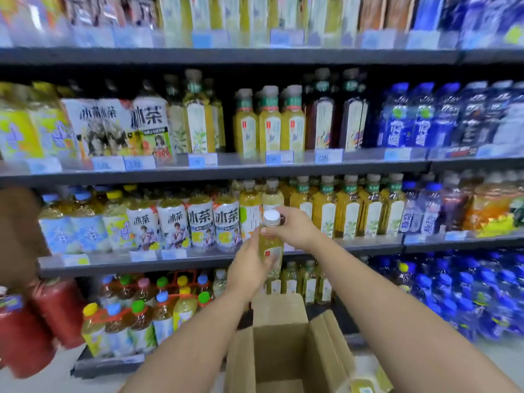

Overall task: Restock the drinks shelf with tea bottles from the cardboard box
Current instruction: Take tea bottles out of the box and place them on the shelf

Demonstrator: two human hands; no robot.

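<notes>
I hold one yellow-green tea bottle (271,245) with a white cap upright in front of the shelves, above the open cardboard box (286,350). My left hand (249,268) wraps its lower body from the left. My right hand (295,228) grips its neck just under the cap from the right. Matching yellow tea bottles (269,123) stand in a row on the drinks shelf (226,168) higher up. More of them (351,208) fill the shelf straight behind the bottle. Another bottle (364,387) lies beside the box at the bottom.
Iced-tea bottles (198,222) stand left of the held bottle and blue water bottles (419,120) crowd the right side. Red bottles (42,321) hang at the left edge. The box flaps (334,341) stand open toward the right.
</notes>
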